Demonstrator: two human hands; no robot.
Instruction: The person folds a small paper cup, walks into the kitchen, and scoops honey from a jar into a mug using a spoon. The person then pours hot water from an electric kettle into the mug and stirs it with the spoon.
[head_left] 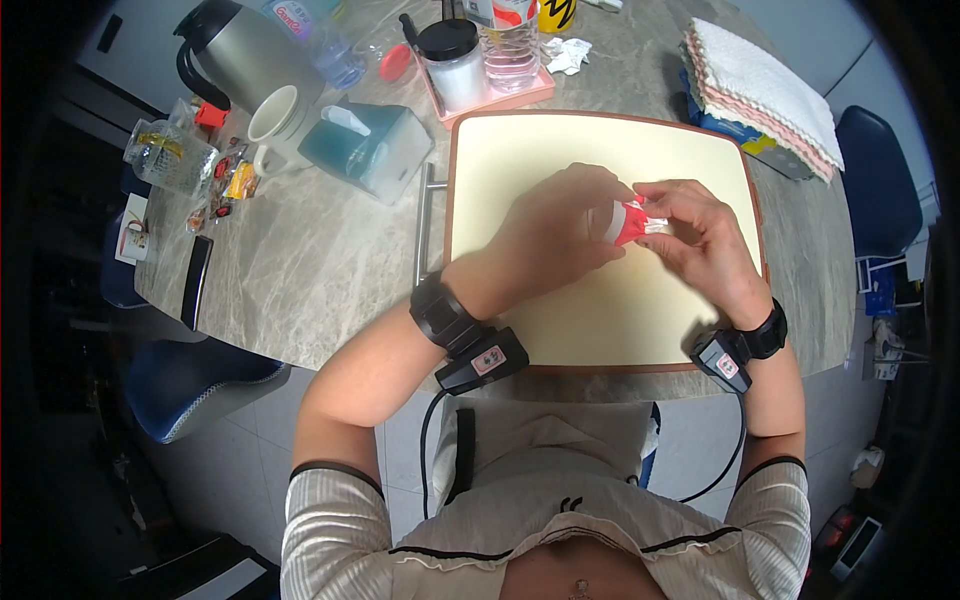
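A small red and white wrapped packet (pixel 630 222) is held between both hands above the cream board (pixel 600 320). My left hand (pixel 560 225) has its fingers closed on the packet's left side and hides part of it. On the right side, the thumb and fingertips of my right hand (pixel 705 235) pinch the packet's crinkled, silvery end. The board has a brown rim and a metal handle (pixel 425 225) at its left side. What the packet contains cannot be seen.
Left on the marbled table (pixel 300 270) are a steel jug (pixel 245 60), a cream mug (pixel 280 125), a blue-green tissue box (pixel 370 150), a glass pitcher (pixel 175 160) and snacks. A pink tray (pixel 520 97) holds a jar and bottle. Folded cloths (pixel 765 90) lie back right.
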